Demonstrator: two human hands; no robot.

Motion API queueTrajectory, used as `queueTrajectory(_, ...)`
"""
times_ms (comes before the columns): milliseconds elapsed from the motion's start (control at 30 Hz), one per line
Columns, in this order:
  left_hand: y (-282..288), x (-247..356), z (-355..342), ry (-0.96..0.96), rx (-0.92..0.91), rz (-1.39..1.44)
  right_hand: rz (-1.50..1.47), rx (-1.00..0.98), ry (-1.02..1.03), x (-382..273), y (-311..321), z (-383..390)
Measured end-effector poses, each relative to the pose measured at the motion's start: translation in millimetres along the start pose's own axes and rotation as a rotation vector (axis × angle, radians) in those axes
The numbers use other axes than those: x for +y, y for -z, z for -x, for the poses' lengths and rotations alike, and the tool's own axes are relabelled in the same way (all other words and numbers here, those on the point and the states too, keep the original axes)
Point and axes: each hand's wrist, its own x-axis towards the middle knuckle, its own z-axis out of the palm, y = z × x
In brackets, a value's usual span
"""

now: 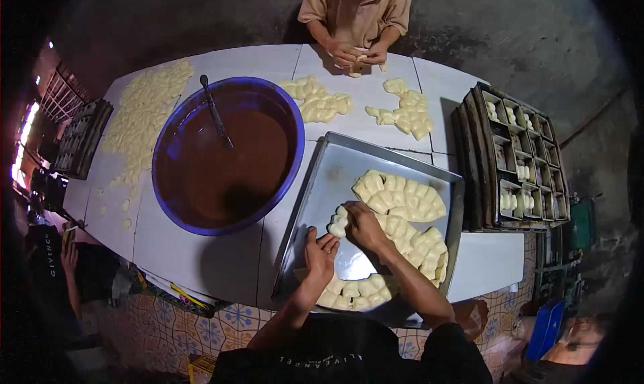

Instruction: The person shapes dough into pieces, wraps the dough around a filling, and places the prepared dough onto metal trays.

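Note:
A short lumpy piece of pale dough (337, 222) is between my hands above a shallow metal tray (308, 213). My right hand (367, 226) has its fingers curled down against the right side of the piece. At the lower end of it is my left hand (320, 253), palm partly turned up, thumb and fingers apart, its fingertips close to the dough. Inside the tray lie a curved row of joined dough pieces (401, 196) at the far right, a second clump (419, 246) partly under my right forearm, and a third (355, 292) along the near edge.
Left of the tray stands a large blue basin (300, 139) of brown liquid with a ladle (216, 116). Dough pieces (151, 105) spread over the table's left. Stacked compartment moulds (479, 162) stand right. Opposite, a person's hands (359, 55) work dough; another person (70, 256) is at left.

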Motion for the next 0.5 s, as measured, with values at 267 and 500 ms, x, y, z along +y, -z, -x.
queueTrajectory(267, 31, 17, 17, -0.191, 0.031, -0.368, 0.376, -0.009, 0.198, -10, -38, 25)
queueTrajectory(500, 54, 35, 62, -0.662, -0.167, -0.546, -0.804, -0.036, -0.18, -29, 45, 68)
